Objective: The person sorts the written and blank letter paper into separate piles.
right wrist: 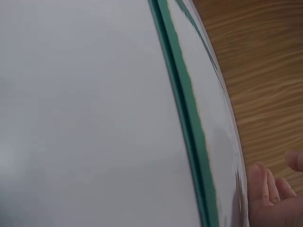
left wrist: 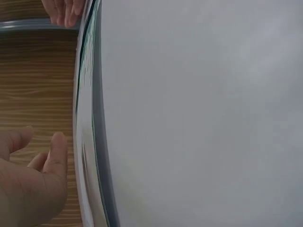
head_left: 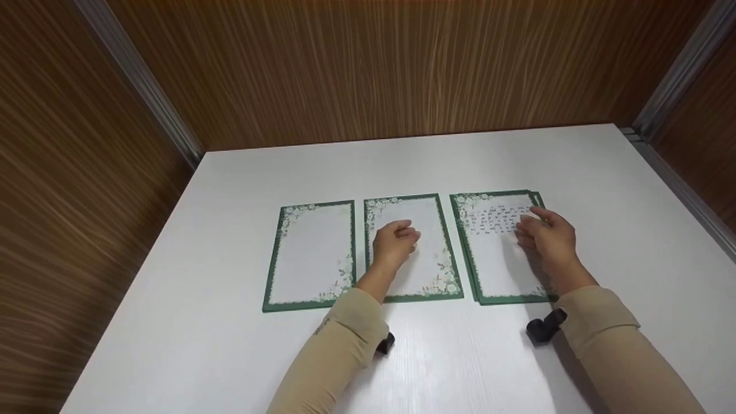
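Note:
Three stacks of green-bordered, flower-printed stationery sheets lie side by side. Above the middle stack (head_left: pixel 417 279) is my left hand (head_left: pixel 395 244), its fingers loosely bent and holding nothing. My right hand (head_left: pixel 551 234) hovers over the right stack (head_left: pixel 497 273), thumb and fingers apart, also holding nothing. Small dark printed or written lines cover the upper part of that stack's top sheet; a sheet beneath sticks out at its right edge. The left stack (head_left: pixel 313 253) has a blank top sheet. In the left wrist view, my left hand (left wrist: pixel 35 184) shows a gap between thumb and fingers.
The stacks lie on a white table (head_left: pixel 425 356). Brown wood-grain panels (head_left: pixel 391 69) with grey metal corner posts (head_left: pixel 144 86) stand behind and at both sides. A black device (head_left: pixel 545 328) sits at the right wrist; another (head_left: pixel 386 344) shows at the left.

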{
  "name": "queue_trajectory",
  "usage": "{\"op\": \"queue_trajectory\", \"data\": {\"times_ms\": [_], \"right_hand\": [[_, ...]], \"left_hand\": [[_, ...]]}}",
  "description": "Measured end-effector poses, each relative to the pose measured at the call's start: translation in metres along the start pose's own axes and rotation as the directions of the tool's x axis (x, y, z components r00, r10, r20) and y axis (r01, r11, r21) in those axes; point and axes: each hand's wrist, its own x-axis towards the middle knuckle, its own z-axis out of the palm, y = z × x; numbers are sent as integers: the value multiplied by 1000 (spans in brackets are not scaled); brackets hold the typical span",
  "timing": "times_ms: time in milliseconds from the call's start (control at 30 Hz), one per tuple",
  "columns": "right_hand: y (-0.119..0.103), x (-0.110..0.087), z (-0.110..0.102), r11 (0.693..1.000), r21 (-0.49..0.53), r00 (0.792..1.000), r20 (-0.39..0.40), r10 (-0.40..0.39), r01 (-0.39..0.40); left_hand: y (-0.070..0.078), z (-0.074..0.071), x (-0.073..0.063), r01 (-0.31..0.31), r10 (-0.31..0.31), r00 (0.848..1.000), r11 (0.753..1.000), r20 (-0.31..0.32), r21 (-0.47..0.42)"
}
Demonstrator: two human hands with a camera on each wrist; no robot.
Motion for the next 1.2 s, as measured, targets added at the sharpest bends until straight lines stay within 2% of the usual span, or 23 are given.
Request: {"op": "queue_trajectory", "data": {"times_ms": [200, 367, 600, 867, 1200], "right_hand": [[-2, -3, 24, 998, 68, 999, 48, 8, -11], [-2, -5, 43, 992, 126, 996, 86, -31, 20], [-4, -7, 63, 997, 77, 989, 146, -15, 4], [-7, -8, 81, 1000, 18, 983, 184, 1, -4], [-9, -10, 91, 1000, -15, 973, 230, 21, -18]], "left_hand": [[-2, -23, 4, 25, -24, 998, 999, -50, 24], [-5, -41, 7, 35, -32, 996, 999, -86, 30], [-8, -63, 8, 25, -22, 992, 999, -127, 23], [-11, -77, 7, 44, -42, 988, 999, -150, 9], [-12, -83, 7, 78, -78, 990, 997, -118, -1]]}}
